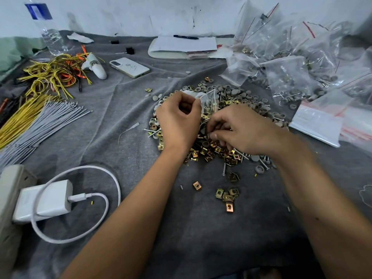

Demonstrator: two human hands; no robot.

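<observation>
The bag is held above the far side of the pile, near the middle of the bench. It is pinched at its near left corner by the left hand. The right hand lies just to its near right, below the bag mouth.

Bag: small, clear plastic, tilted, with a few brass-coloured parts showing inside.

Pile: brass clips on the near side, grey caps on the far side, with nails mixed in. A few loose clips lie nearer the front edge.

Left hand: knuckles up, fingers curled, thumb and forefinger gripping the bag film.

Right hand: palm down over the pile, fingers curled with tips drawn toward the thumb. Whether they hold a part cannot be told.

Both forearms reach in from the front edge. Filled bags are heaped at the far right corner.
</observation>
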